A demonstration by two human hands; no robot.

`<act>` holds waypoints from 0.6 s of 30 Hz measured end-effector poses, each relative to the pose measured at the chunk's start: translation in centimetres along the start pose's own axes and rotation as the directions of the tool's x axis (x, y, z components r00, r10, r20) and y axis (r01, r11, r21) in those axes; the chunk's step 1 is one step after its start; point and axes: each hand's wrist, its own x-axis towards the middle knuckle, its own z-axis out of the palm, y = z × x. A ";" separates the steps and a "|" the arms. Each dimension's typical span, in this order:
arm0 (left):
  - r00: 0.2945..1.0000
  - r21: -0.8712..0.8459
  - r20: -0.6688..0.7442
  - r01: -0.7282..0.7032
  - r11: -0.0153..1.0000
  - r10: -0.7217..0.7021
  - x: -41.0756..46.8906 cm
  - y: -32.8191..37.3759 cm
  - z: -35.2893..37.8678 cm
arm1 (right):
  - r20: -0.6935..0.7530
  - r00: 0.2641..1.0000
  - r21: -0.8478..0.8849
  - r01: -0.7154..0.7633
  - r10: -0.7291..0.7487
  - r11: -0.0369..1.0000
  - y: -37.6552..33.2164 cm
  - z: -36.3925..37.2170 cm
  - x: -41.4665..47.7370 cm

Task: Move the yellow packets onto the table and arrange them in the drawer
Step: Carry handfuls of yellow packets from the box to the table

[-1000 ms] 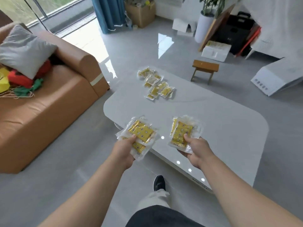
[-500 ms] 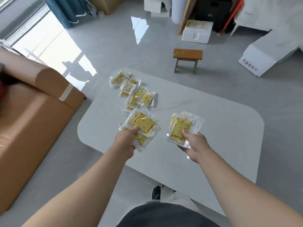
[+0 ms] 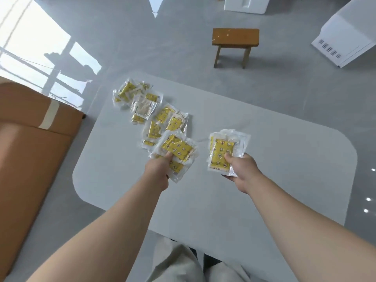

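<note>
My left hand (image 3: 157,171) grips a small stack of yellow packets in clear wrappers (image 3: 177,148), held over the white table (image 3: 284,159). My right hand (image 3: 242,169) pinches another stack of yellow packets (image 3: 220,152) a little to the right, also above the tabletop. A loose pile of several more yellow packets (image 3: 150,110) lies on the table's far left part, just beyond the left hand's stack. No drawer is in view.
A brown sofa arm (image 3: 30,139) stands left of the table. On the grey floor beyond are a small wooden stool (image 3: 234,41), a white foam box (image 3: 246,4) and a white appliance (image 3: 345,35). My legs are against the table's near edge.
I have stepped closer and both hands, still holding their stacks, have moved forward over the table. The left stack now reaches the near edge of the pile on the table.
</note>
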 end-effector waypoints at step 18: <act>0.971 0.505 -0.200 -0.015 0.863 0.134 21.4 4.6 6.8 | 0.053 0.998 -0.197 0.028 -0.018 0.980 -1.9 8.9 18.4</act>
